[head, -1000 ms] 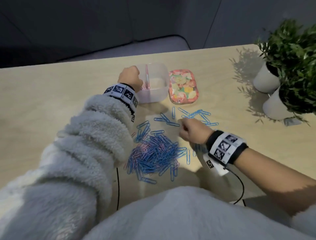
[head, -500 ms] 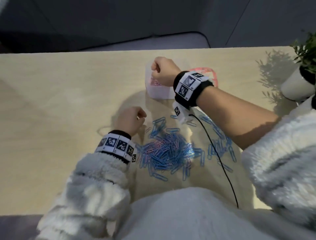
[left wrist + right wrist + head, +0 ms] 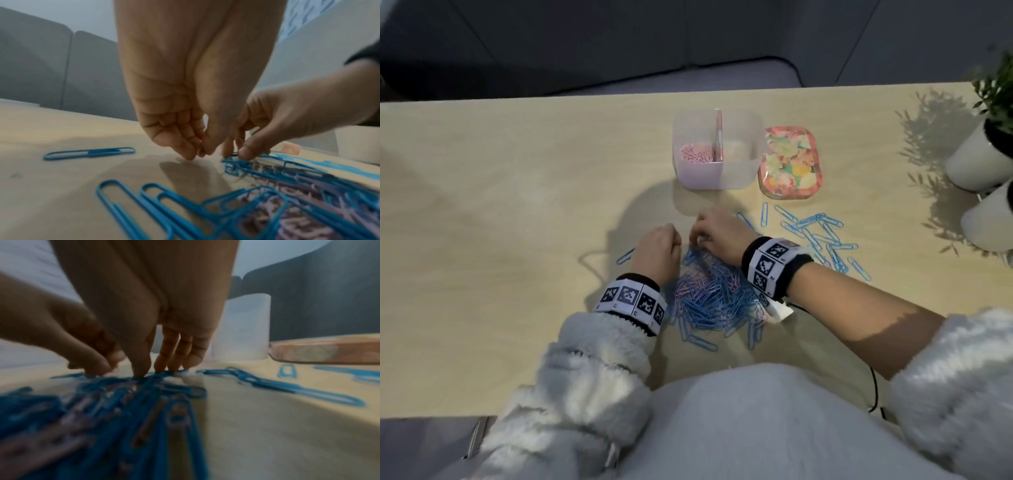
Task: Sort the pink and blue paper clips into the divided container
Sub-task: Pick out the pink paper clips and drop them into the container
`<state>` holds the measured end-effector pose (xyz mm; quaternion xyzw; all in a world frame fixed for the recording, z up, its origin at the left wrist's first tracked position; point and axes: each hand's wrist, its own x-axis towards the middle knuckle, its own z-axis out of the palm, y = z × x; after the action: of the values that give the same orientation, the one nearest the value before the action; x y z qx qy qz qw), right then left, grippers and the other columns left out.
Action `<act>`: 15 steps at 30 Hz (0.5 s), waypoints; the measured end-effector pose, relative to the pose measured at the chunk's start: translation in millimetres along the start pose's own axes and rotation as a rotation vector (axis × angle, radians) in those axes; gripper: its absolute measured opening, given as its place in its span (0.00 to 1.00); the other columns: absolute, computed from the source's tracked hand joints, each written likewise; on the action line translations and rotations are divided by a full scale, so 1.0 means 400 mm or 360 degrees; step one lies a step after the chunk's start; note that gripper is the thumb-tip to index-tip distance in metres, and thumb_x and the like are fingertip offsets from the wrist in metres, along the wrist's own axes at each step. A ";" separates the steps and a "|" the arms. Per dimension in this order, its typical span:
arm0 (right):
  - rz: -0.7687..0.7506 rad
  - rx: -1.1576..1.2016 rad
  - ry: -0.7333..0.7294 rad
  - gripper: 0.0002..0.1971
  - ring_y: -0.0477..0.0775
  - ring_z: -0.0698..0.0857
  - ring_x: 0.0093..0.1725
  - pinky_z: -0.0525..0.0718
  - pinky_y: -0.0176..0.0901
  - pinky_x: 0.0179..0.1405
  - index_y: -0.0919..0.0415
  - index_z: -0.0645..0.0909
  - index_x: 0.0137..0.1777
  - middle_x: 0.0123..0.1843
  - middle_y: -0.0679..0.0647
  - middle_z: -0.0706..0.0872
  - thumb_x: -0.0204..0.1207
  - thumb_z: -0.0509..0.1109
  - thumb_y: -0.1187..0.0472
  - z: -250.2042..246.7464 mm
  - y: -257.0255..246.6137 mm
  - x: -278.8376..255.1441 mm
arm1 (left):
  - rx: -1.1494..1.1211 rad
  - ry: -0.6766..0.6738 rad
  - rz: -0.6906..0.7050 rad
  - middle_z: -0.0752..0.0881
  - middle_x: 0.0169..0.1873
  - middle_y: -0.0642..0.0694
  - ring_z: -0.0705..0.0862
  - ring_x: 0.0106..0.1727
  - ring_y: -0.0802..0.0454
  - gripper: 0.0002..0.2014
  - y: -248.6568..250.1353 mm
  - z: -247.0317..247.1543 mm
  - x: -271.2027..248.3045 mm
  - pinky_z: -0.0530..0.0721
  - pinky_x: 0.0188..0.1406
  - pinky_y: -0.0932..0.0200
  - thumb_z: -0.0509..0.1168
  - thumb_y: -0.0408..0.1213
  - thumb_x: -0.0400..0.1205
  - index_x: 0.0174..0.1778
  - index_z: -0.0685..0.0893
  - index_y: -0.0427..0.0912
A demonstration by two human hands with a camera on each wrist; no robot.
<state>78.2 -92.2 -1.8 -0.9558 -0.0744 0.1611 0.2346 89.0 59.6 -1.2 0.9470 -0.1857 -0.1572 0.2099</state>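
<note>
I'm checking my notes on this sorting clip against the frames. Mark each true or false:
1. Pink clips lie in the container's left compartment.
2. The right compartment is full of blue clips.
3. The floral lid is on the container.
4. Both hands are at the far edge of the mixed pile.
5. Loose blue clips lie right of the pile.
1. True: pink clips lie left of the divided container's partition.
2. False: no clips show in it.
3. False: the floral lid lies on the table beside it.
4. True: left hand and right hand meet at the mixed pile's far edge.
5. True: loose blue clips.
</note>
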 end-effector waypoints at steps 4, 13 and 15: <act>0.0264 0.0145 0.0273 0.09 0.63 0.79 0.59 0.79 0.50 0.56 0.62 0.86 0.50 0.54 0.62 0.82 0.76 0.65 0.68 -0.004 0.061 0.009 | -0.0346 -0.0032 -0.0187 0.82 0.55 0.38 0.80 0.57 0.43 0.10 -0.021 -0.015 -0.006 0.76 0.55 0.54 0.56 0.31 0.83 0.57 0.78 0.37; -0.0153 -0.0084 -0.0085 0.08 0.56 0.79 0.57 0.79 0.51 0.54 0.59 0.87 0.50 0.52 0.56 0.84 0.74 0.69 0.61 0.002 -0.005 -0.051 | -0.0459 -0.0269 -0.0156 0.80 0.31 0.48 0.78 0.34 0.50 0.06 0.011 -0.020 -0.039 0.75 0.35 0.58 0.59 0.33 0.78 0.45 0.82 0.41; -0.0095 -0.0143 -0.0087 0.08 0.58 0.81 0.58 0.80 0.51 0.54 0.61 0.86 0.50 0.53 0.57 0.85 0.74 0.68 0.62 0.009 0.001 -0.044 | -0.0361 -0.0290 -0.0080 0.78 0.31 0.49 0.76 0.35 0.50 0.06 0.015 -0.008 -0.043 0.72 0.36 0.58 0.65 0.37 0.77 0.47 0.83 0.41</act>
<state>60.3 -95.1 -0.3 -0.9579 -0.1164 0.1766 0.1941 73.3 62.9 7.8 0.9033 -0.1612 -0.2678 0.2937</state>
